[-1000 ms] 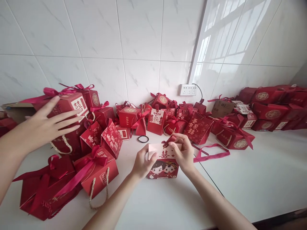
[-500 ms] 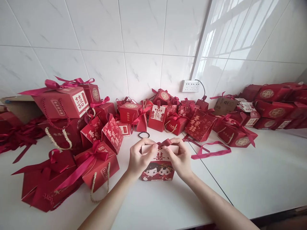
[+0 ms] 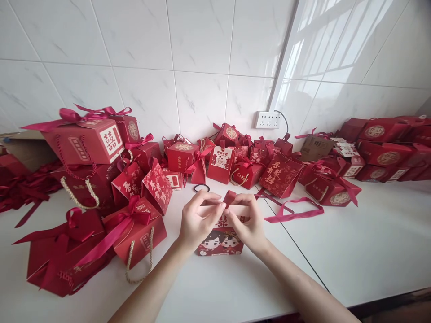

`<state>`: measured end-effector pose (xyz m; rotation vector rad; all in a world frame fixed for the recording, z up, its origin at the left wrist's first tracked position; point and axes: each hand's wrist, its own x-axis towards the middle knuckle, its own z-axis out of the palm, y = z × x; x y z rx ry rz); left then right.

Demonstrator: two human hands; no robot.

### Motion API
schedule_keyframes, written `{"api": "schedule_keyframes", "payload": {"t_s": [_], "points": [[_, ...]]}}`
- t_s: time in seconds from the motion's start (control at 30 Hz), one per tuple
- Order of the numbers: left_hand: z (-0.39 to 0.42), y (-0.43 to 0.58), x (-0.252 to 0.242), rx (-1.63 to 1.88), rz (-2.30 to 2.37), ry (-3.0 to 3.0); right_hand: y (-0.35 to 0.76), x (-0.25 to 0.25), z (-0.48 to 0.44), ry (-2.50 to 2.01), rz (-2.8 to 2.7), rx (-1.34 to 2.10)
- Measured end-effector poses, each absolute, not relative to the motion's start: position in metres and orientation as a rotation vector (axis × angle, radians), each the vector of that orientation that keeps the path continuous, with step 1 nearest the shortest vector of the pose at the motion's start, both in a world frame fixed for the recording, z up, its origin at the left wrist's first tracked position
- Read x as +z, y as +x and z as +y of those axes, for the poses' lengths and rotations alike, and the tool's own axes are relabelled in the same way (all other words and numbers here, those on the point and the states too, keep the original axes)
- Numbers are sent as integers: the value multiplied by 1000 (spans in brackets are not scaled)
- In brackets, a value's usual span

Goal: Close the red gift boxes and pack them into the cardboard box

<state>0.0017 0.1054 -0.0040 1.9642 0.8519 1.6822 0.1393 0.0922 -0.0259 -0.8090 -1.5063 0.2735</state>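
Observation:
A small red and white candy box (image 3: 220,244) with two cartoon figures stands upright on the white table in front of me. At its top edge a dark red ribbon (image 3: 230,198) makes a short upright loop. My left hand (image 3: 197,220) comes from the left, thumb and fingers closed around the ribbon at the loop's base. From the other side my right hand (image 3: 252,224) pinches the ribbon too, its thumb low against the box front. The fingers hide the box's upper corners and the ribbon's ends.
Red gift boxes with bows (image 3: 139,229) crowd the left, and more boxes (image 3: 220,166) line the wall. Others are stacked (image 3: 384,152) at the right. A black ring (image 3: 201,187) and a loose pink ribbon (image 3: 296,214) lie behind my hands. A power strip (image 3: 267,120) is on the wall.
The ribbon loop now stands up more between my hands, where it lay lower and wider before. My fingertips have shifted slightly around it. The box stays in nearly the same place.

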Motion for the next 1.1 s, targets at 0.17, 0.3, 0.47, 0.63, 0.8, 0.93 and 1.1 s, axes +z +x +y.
{"api": "schedule_keyframes", "payload": {"t_s": [0.17,0.3,0.47,0.63,0.8,0.93,1.1], "points": [[106,-7,5,1458,807,1943,139,-28,92,-762,-1591,203],[105,-9,6,1428,771,1949,139,-27,93,-748,-1625,185],[105,-4,3,1674,648,2107,139,-30,94,-785,-1594,163],[105,-4,3,1675,560,2237,140,-31,94,-761,-1602,113],[105,-6,2,1659,526,2265,140,-29,95,-720,-1632,109],[107,-7,1,1668,538,2289,141,-29,95,-722,-1631,97],[108,-8,1,1661,550,2267,141,-29,94,-732,-1637,111]]}}
